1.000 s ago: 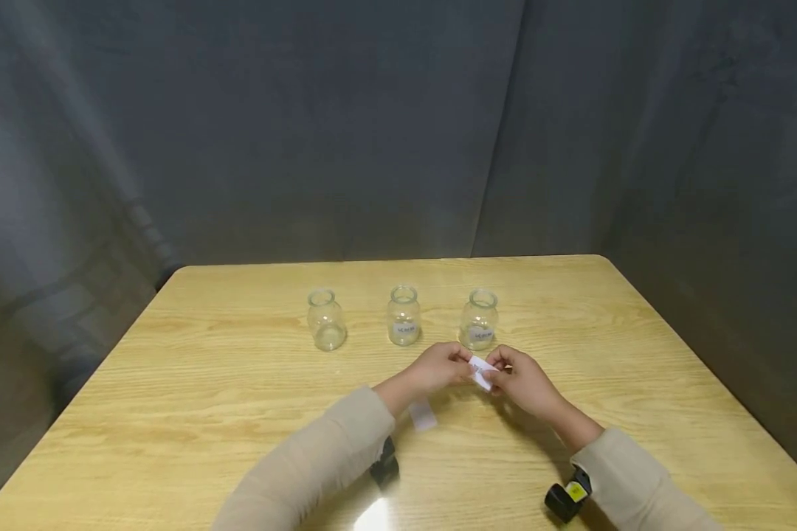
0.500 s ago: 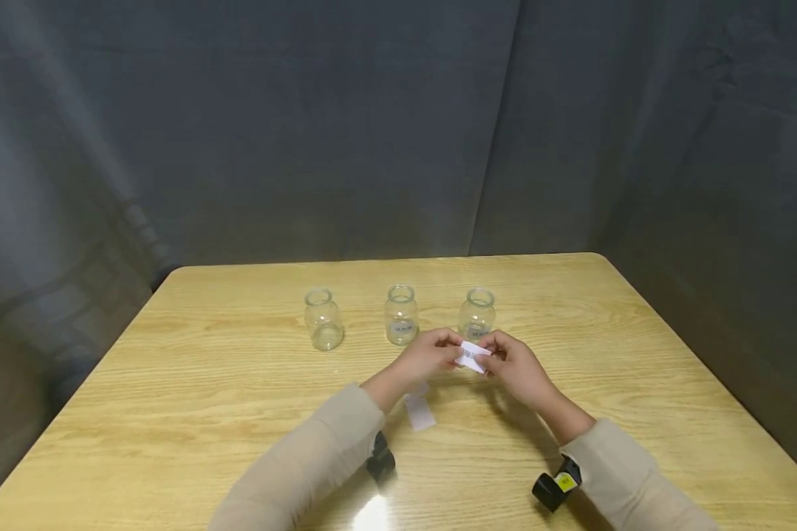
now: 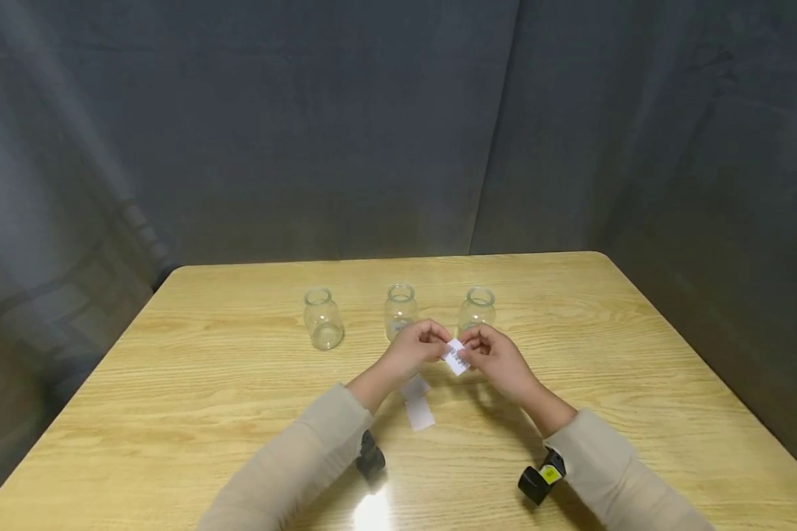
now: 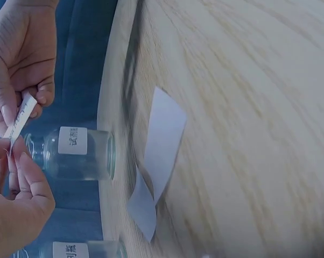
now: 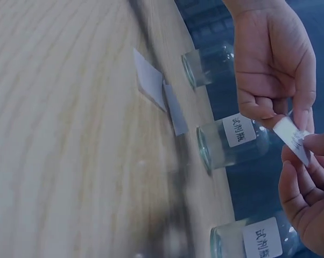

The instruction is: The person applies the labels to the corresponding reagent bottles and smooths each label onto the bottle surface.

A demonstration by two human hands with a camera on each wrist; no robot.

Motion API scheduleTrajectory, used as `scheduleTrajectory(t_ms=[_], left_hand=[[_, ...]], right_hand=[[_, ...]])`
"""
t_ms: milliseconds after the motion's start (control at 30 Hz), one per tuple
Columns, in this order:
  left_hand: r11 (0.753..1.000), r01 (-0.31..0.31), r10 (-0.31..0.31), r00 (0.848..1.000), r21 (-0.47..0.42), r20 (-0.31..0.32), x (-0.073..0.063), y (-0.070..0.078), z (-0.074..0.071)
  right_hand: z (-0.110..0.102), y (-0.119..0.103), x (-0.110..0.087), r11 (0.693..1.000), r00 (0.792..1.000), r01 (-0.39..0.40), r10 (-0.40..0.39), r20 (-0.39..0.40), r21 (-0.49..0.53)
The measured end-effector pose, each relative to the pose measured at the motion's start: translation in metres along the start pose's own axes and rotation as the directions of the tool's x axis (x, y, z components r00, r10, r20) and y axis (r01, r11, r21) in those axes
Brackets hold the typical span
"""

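A small white label (image 3: 456, 358) with dark writing is stretched between both hands, above the table in front of the jars. My left hand (image 3: 408, 354) pinches its left end between thumb and fingers. At the opposite end, my right hand (image 3: 502, 366) pinches it with thumb and fingertips. Behind the hands stand a middle glass jar (image 3: 401, 306) and a right glass jar (image 3: 481, 304), each bearing a white label with writing in the right wrist view. The left glass jar (image 3: 322, 324) shows no label. All three are open-topped.
Two pieces of white paper, one larger (image 4: 164, 145) and one smaller (image 4: 142, 207) with curled edges, lie on the wooden table (image 3: 206, 383) near the left forearm. A dark grey curtain (image 3: 305, 133) hangs behind the table. Black wrist cameras sit below both sleeves.
Both hands have moved left and slightly away from the body, carrying the label with them. The second piece of paper has come out from behind the left forearm.
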State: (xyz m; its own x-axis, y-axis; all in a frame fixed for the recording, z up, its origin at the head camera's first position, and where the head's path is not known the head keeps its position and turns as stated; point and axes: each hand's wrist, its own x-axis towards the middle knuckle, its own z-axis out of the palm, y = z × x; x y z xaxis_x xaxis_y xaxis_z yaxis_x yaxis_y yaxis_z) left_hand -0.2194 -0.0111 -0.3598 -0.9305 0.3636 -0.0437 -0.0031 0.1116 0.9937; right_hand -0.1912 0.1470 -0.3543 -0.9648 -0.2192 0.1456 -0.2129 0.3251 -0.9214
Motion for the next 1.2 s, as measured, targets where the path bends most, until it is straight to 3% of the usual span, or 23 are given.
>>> scheduleTrajectory(t_ms=[333, 567, 833, 1033, 1200], left_hand=[[1.0, 0.01, -0.01, 1.0, 0.029, -0.005, -0.001, -0.001, -0.013], [1.0, 0.013, -0.013, 1.0, -0.001, -0.005, -0.002, -0.003, -0.019], [1.0, -0.01, 0.01, 1.0, 0.012, 0.006, -0.013, 0.002, -0.026], [1.0, -0.024, 0.024, 0.999, 0.011, -0.034, -0.012, -0.003, -0.033], [0.999, -0.024, 0.024, 1.0, 0.022, -0.016, -0.011, -0.003, -0.038]], right_hand=[[0.006, -0.001, 0.01, 0.999, 0.995, 0.028, -0.026, 0.097, -0.019], [0.013, -0.004, 0.015, 1.0, 1.0, -0.007, 0.007, 0.012, 0.008], [0.021, -0.007, 0.018, 0.98, 0.994, -0.046, 0.065, -0.093, 0.195], [0.024, -0.007, 0.019, 0.967, 0.995, -0.063, 0.081, -0.065, 0.249], [0.026, -0.01, 0.02, 0.969, 0.998, -0.051, 0.06, -0.034, 0.241]])
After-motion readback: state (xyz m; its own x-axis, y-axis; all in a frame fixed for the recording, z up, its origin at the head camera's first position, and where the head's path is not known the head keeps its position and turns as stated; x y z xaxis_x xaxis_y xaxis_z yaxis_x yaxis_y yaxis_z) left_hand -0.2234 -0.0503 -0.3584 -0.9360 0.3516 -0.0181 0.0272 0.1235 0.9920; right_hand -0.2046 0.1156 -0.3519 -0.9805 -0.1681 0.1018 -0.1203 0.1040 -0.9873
